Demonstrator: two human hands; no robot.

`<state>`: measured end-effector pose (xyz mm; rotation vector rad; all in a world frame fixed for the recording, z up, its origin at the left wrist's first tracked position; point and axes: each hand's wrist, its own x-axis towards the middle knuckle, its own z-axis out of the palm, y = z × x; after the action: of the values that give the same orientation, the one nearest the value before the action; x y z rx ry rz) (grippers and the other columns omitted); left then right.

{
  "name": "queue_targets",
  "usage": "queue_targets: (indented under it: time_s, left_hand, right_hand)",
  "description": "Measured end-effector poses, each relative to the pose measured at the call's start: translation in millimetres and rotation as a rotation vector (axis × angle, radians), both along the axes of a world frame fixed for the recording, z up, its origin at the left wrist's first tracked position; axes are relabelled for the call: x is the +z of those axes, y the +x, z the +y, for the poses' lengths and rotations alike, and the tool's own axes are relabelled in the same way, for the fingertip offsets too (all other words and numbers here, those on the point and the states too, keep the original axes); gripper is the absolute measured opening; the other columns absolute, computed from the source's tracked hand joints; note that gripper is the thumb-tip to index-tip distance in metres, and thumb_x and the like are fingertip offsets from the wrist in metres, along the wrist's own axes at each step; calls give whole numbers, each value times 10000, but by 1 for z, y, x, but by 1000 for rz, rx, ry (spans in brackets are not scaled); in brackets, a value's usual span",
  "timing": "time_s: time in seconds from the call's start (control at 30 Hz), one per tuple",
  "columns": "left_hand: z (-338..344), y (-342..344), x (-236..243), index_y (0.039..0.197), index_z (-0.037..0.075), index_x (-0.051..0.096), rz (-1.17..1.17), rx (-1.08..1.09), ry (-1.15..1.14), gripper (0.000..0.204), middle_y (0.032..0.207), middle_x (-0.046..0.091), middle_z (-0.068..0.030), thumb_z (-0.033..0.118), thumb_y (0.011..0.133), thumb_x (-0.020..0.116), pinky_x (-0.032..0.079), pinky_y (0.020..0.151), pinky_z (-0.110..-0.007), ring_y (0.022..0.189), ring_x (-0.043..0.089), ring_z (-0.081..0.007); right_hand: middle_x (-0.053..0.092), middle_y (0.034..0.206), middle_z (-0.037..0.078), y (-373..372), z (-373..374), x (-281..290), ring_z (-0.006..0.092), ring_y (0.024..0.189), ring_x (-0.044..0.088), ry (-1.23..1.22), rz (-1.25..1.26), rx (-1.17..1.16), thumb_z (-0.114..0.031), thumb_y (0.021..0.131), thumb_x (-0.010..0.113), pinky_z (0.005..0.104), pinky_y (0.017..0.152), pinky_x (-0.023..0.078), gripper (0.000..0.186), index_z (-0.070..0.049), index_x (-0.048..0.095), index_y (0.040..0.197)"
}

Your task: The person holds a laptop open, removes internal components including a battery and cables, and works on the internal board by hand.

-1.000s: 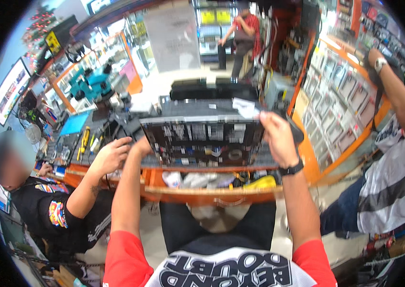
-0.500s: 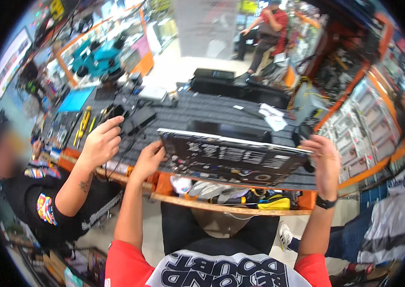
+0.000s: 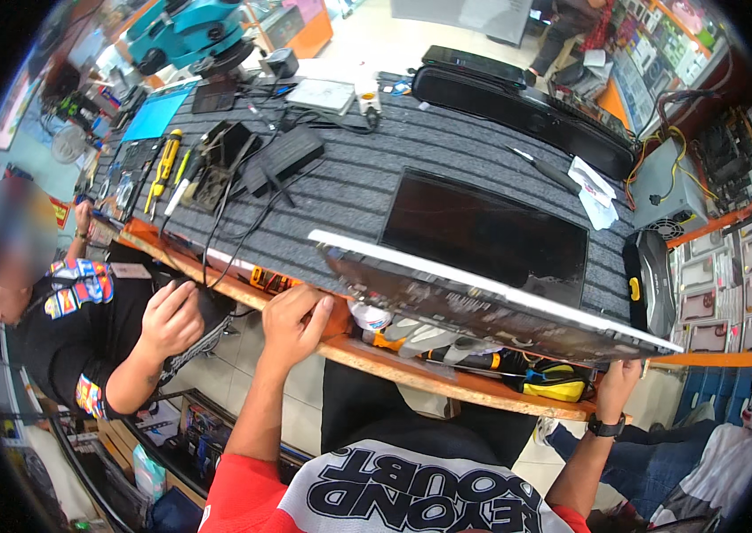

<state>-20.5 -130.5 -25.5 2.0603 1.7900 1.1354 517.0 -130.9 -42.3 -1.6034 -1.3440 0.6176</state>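
A thin open-backed laptop (image 3: 483, 320) stands tilted on its long edge at the table's front, white rim upward and exposed inner parts toward me. Its lower right corner is held by my right hand (image 3: 618, 391), fingers closed round it. Beside its left end is my left hand (image 3: 294, 324), apart from the laptop and over the table's orange front edge. The left fingers are curled in, thumb raised along them; whatever is under them is hidden. Behind the laptop a dark glossy flat panel (image 3: 487, 231) lies on the striped grey mat (image 3: 349, 209).
An open drawer (image 3: 447, 377) under the table holds gloves and a yellow-black pouch. A co-worker's hand (image 3: 172, 320) is at left, near cables. Around the mat lie a yellow screwdriver (image 3: 163, 169), a black adapter (image 3: 283, 160), a long black speaker (image 3: 523, 111) and white paper (image 3: 594, 194).
My left hand has left the laptop's left edge. My right hand has dropped to its lower right corner, and the laptop tips more edge-on. The co-worker's hand is lower. The view has shifted.
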Motion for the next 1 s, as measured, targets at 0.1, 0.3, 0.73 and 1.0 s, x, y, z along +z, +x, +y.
queue_targets:
  time_s: [0.1,0.3,0.73,1.0]
  left_hand:
    - [-2,-2,11,752,61,641,116,-35,-54,155,663,572,-78,150,876,668,404,593,-388,593,557,-273]
    - [-2,-4,9,830,56,671,29,-81,-128,48,773,632,-103,102,843,668,433,715,-405,733,587,-308]
    - [-272,-8,0,1048,8,702,-639,550,-1075,380,760,678,-66,367,1012,582,507,679,-303,696,620,-132]
    - [-492,96,3,1022,-26,664,-954,1142,-854,512,788,662,-96,462,1036,510,519,671,-319,684,636,-177]
  right_hand:
    - [680,975,88,-38,8,28,129,910,611,-45,115,9,-244,1061,535,277,843,490,302,21,663,1129]
    - [677,1006,80,-32,3,34,139,913,616,-126,93,20,-159,1048,549,283,837,500,230,8,661,1160]
    - [493,623,-14,20,-105,65,87,570,435,-442,186,82,-267,1051,546,272,537,333,469,-60,493,633]
    - [446,611,-10,-65,-65,95,88,560,394,-635,53,1121,-302,1069,475,282,534,290,471,9,595,737]
